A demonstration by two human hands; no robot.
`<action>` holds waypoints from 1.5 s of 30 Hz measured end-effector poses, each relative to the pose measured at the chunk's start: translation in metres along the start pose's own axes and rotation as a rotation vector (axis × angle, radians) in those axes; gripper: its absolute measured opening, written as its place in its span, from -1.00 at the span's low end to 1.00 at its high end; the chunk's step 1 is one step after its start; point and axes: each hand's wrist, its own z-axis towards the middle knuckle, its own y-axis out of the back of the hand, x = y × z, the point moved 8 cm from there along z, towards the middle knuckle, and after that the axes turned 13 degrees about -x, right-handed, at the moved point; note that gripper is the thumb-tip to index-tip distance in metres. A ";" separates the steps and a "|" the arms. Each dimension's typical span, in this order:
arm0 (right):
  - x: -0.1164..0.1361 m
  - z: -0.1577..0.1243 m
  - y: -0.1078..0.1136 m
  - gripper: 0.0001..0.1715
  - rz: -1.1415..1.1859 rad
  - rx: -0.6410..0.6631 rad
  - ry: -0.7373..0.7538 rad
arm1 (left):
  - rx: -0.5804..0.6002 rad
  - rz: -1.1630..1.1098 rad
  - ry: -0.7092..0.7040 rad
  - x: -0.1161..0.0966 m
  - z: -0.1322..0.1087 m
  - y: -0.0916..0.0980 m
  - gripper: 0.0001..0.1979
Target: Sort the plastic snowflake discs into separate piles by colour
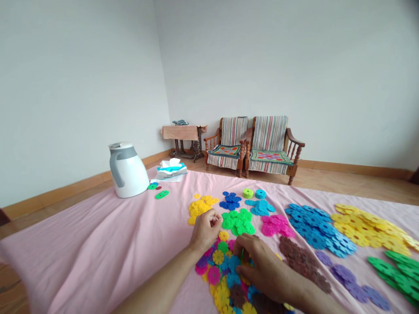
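Note:
My left hand (206,230) is closed with its fingers curled together, just left of the pile of bright green notched plastic discs (238,221). What its fingers hold, if anything, is hidden. Over the mixed heap of coloured flower-shaped discs (221,296) my right hand (265,266) is bent down, thumb and fingers around a green disc (242,254) seen nearly edge-on. Beyond the left hand lies a yellow pile (198,207). Dark blue discs (230,201), light blue discs (262,207) and pink discs (277,225) lie in separate piles past the right hand.
A white and grey jug (134,174) and a tissue box (172,171) stand at the back left of the pink cloth (131,235). Larger blue (314,226), yellow (366,224), brown (303,261), purple (347,279) and green (393,270) disc piles spread rightward. Two chairs (268,135) stand beyond.

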 end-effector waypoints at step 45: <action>-0.050 0.006 0.030 -0.86 -0.270 -0.093 -0.048 | 0.017 0.102 -0.105 -0.003 0.000 -0.002 -0.87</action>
